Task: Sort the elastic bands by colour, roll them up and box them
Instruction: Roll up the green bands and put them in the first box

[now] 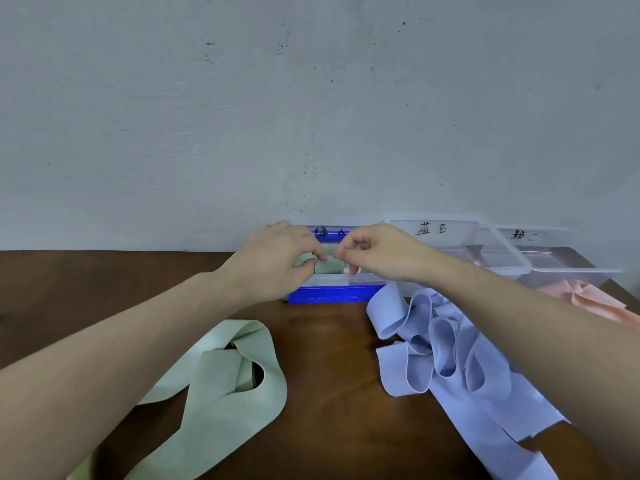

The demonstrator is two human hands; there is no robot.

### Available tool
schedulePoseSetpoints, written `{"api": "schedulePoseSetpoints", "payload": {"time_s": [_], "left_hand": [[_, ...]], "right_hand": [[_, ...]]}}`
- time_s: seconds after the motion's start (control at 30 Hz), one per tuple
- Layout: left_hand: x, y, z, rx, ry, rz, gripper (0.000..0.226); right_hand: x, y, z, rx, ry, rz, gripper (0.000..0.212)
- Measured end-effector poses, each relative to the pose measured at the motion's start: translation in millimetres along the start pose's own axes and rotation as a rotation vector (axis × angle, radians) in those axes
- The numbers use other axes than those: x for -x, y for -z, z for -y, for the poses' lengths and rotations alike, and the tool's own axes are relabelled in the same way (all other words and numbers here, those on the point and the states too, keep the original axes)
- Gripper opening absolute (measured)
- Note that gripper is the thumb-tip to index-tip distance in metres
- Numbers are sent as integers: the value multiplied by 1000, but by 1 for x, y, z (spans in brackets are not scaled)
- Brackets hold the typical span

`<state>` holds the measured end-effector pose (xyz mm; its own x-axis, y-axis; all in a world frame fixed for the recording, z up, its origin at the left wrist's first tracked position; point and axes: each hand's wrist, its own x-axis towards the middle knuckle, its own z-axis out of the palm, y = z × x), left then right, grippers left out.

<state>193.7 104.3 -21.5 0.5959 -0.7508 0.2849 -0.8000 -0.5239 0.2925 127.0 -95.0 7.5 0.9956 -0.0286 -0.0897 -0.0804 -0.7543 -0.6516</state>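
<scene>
Both forearms bare, reaching forward and converging at centre. Left hand back-up, fingers curled, thumb and forefinger closed in a pinch grip. Right hand mirrors it, knuckles raised, fingers curled, thumb and forefinger tips pinched, one finger pointing down. The two hands' fingertips nearly meet. Wrists roughly level, slightly bent.

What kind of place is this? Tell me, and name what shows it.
Probably a plain sorting bench in a workroom, not a home: a bare brown table against a scuffed white wall, hand-labelled clear plastic boxes, and loose elastic bands heaped by colour.
</scene>
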Motion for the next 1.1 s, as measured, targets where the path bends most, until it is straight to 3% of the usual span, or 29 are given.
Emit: {"api": "schedulePoseSetpoints", "payload": {"time_s": [0.13,0.3,0.47,0.6,0.73,0.87,1.0,1.1], "left_hand": [[35,2,-11,52,-27,-5,21],[82,-5,-14,-3,79,24,22],[116,-4,-18,-207,454,176,47],[132,-6,-21,-9,643,234,52],[138,-11,-40,-137,567,169,46],[143,-15,-57,-33,490,-19,42],[154,-19,-72,86,353,-178,24],[162,-23,-85,105,231,-273,19]], "right_hand": [[25,-10,7,-27,86,66,9],[54,-27,12,21,145,173,11],[76,-44,14,85,172,231,14],[92,-58,13,91,206,252,15],[104,-68,11,135,208,289,14],[115,-76,4,134,213,244,4],[124,-88,-2,-25,154,93,37],[132,-94,-3,-112,148,97,60]]}}
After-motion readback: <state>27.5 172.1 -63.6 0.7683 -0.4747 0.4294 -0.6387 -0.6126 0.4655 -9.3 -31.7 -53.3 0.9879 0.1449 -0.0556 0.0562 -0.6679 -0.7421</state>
